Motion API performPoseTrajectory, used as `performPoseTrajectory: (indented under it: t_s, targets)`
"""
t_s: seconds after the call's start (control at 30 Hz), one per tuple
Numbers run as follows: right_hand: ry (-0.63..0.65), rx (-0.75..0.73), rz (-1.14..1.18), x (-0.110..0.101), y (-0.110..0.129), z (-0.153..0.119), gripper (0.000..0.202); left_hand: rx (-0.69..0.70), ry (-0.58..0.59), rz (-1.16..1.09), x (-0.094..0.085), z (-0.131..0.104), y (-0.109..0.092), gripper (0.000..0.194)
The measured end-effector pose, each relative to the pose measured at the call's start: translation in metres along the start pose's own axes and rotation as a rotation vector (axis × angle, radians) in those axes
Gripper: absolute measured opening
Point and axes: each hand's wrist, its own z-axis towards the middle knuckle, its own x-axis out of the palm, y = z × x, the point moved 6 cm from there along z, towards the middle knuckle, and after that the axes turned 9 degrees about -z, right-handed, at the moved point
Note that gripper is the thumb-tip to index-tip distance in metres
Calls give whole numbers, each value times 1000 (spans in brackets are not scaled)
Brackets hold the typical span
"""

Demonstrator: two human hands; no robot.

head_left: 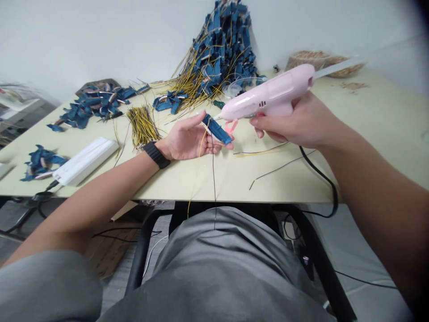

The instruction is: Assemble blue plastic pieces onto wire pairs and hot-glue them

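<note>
In my left hand (189,139), palm up, lies a small blue piece (218,130) with a pale underside, held between thumb and fingers. A yellow wire (200,154) and a black wire (213,170) hang from it over the table's front edge. My right hand (301,118) is wrapped round the handle of a pink hot glue gun (268,93). Its nozzle points left and is at the upper end of the blue piece; whether it touches, I cannot tell. A clear glue stick (335,67) sticks out of the gun's back.
A tall heap of wired blue pieces (224,49) stands at the back. Leftward are a bundle of yellow and black wires (143,126), loose blue pieces (89,105) and a white box (86,161). The gun's black cord (330,183) drops over the front edge.
</note>
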Motion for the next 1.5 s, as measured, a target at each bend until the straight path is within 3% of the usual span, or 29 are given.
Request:
performPoseTrajectory:
  t_s: [0.2, 0.57, 0.87, 1.1, 1.37, 1.5]
  targets:
    - [46, -50, 24, -2, 0, 0, 15, 1, -22, 26, -4, 1, 0, 78]
    - [25, -3, -25, -4, 0, -2, 36, -23, 72, -43, -2, 1, -1, 74]
    - [66, -5, 1, -3, 1, -3, 29, -30, -28, 39, -1, -4, -3, 80]
    - [92, 1, -19, -1, 1, -3, 29, -5, 8, 37, 3, -4, -5, 72]
    - [145, 14, -40, -3, -10, 1, 30, 0, -20, 72, 3, -5, -4, 79]
    - [191, 23, -24, -7, -13, 0, 33, 24, -35, 122, 4, -3, -5, 73]
